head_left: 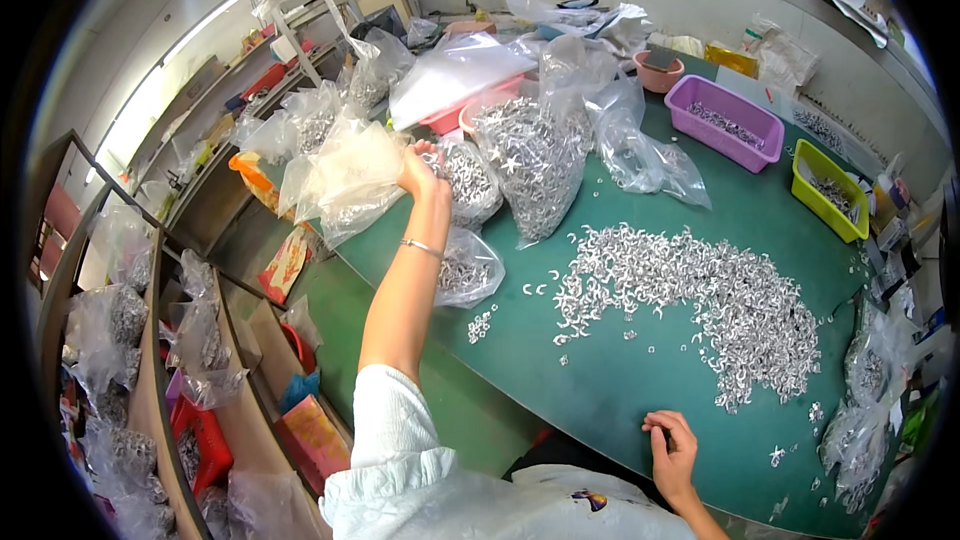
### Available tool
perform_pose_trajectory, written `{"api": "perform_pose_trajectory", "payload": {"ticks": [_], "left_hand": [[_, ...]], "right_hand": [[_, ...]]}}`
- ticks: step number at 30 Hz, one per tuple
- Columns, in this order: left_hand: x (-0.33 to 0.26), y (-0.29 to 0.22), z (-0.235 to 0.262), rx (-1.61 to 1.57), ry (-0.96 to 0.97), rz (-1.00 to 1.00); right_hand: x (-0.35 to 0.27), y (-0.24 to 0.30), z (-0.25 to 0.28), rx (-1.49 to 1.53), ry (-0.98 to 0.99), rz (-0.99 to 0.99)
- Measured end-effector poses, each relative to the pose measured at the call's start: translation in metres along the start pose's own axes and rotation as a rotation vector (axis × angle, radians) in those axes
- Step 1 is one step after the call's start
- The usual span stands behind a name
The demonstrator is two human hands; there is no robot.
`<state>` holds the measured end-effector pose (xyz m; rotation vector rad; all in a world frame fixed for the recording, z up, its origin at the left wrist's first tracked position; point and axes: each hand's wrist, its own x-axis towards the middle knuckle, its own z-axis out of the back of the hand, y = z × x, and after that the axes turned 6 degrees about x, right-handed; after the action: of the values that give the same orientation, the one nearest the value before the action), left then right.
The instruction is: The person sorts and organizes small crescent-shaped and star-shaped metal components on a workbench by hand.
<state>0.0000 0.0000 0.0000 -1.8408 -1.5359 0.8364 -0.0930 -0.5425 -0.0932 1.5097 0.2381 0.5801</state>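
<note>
My left arm stretches forward, and my left hand (418, 172) is at the mouth of a clear plastic bag (468, 180) filled with small silvery metal pieces. Its fingers are bent around the bag's edge, partly hidden by the hand. A crumpled, pale plastic bag (355, 175) lies just left of that hand. By the near table edge rests my right hand (672, 448), fingers loosely curled, with nothing visible in them. Beyond it a wide pile of curved silvery metal pieces (690, 290) spreads over the green table (560, 400).
Another full bag (535, 155) stands behind the pile, beside a mostly empty bag (648, 155). A purple basket (725, 123) and a yellow-green basket (830, 190) stand at the far right. More bags (865, 390) lie at the right edge; shelves with bagged pieces (120, 330) are at left.
</note>
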Motion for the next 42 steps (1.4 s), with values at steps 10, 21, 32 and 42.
{"api": "perform_pose_trajectory", "payload": {"ticks": [10, 21, 32, 42], "left_hand": [[0.005, 0.018, 0.014, 0.982, 0.381, -0.75], [-0.275, 0.08, 0.017, 0.898, 1.388, -0.599], [-0.277, 0.151, 0.036, 1.299, 1.514, -0.811], [-0.303, 0.077, 0.086, 1.1, 1.853, -0.918]], "right_hand": [[0.01, 0.011, 0.01, -0.078, 0.088, 0.026], [0.143, -0.015, 0.058, -0.778, 0.079, 0.324], [0.184, -0.037, 0.025, -0.962, 0.381, 0.102], [0.093, 0.005, 0.06, -1.007, 0.638, 0.167]]}}
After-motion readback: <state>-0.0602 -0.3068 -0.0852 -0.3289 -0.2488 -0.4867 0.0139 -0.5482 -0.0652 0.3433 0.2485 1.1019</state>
